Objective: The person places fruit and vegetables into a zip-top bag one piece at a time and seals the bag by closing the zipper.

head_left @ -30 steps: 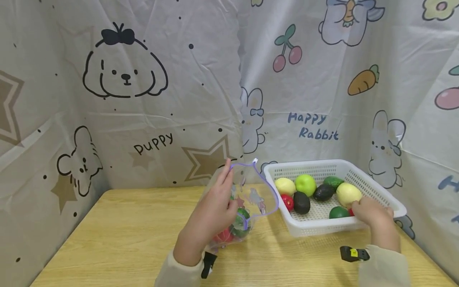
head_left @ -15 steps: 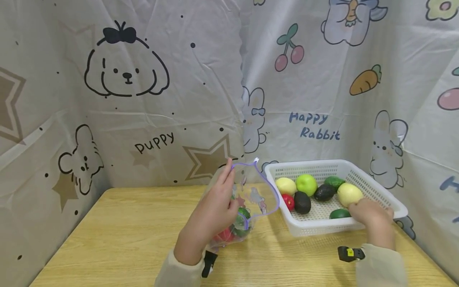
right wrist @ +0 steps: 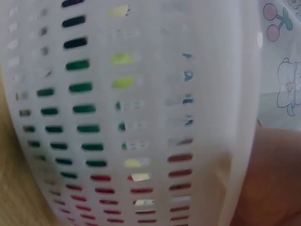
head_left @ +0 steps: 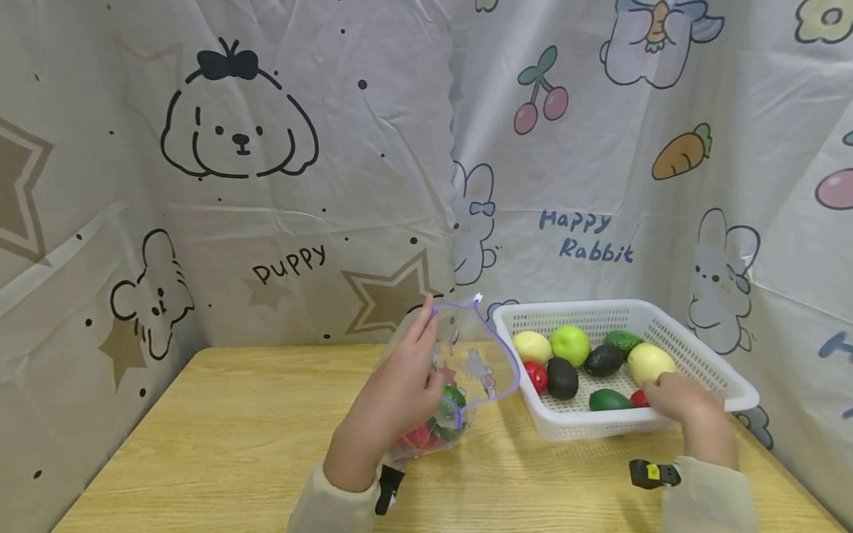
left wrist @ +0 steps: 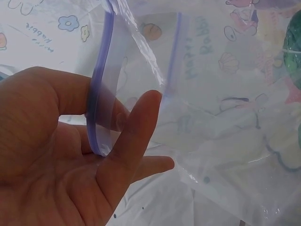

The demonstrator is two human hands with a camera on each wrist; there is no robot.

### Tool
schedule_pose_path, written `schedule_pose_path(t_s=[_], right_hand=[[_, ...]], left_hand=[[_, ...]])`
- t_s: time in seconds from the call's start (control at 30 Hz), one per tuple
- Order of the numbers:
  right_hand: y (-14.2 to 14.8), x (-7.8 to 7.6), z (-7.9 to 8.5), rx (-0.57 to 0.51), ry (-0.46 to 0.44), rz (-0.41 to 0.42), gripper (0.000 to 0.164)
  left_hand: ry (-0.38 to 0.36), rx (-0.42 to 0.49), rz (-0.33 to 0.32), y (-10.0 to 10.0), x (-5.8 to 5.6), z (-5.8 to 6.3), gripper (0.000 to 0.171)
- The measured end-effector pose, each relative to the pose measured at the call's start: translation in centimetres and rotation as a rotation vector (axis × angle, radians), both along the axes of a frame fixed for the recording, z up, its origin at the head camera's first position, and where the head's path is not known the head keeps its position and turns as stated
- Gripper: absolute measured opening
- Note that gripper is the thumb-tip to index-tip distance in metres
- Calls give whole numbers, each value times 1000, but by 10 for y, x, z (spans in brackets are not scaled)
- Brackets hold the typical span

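The left grip holds the mouth of the clear bag, the purple strip running between its spread digits; the opening lies just right of that grip, with red and green pieces low in the bag beneath it. Well to its right, the right grip reaches over the near wall of the white basket. Its fingertips are hidden, so I cannot tell whether it is gripping anything; the red piece shows at its fingertips, the dark green piece lies just left of it, and the pale yellow one directly beyond. To take up the red piece well, the right grip should close low around its sides, then lift straight until clear of the wall, lest it nudge those neighbours. Meanwhile the left grip would do best keeping the mouth wide and steady above the bench.
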State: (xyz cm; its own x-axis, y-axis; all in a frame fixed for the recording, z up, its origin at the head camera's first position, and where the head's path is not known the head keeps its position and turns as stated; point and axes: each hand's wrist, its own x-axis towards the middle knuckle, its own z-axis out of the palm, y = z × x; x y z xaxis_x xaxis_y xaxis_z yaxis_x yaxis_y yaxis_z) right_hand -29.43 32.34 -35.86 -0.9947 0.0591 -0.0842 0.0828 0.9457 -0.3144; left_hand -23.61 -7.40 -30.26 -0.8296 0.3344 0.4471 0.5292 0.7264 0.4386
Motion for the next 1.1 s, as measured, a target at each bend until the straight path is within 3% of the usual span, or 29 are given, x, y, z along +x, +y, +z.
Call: schedule_pose_path(t_s=[0.2,0.43,0.63,0.87,1.1], right_hand=[[-18,-10,-5,-35,51,170,40],[-41,-14,-10,-46,77,252,51],[-61,-15,-10,-68,49,232,60],[-70,-17,-11,-102,30,182,56],[-74,-14,-3,-126,142,157,49]], left_hand=[[8,-1,3,0,0,0,71],[-18,9,-8,-1,0,-1,72],[-17,7,-15,-1,1,0,73],[-7,18,-26,-2,1,0,73],[15,11,-26,-1,-1,-1,72]])
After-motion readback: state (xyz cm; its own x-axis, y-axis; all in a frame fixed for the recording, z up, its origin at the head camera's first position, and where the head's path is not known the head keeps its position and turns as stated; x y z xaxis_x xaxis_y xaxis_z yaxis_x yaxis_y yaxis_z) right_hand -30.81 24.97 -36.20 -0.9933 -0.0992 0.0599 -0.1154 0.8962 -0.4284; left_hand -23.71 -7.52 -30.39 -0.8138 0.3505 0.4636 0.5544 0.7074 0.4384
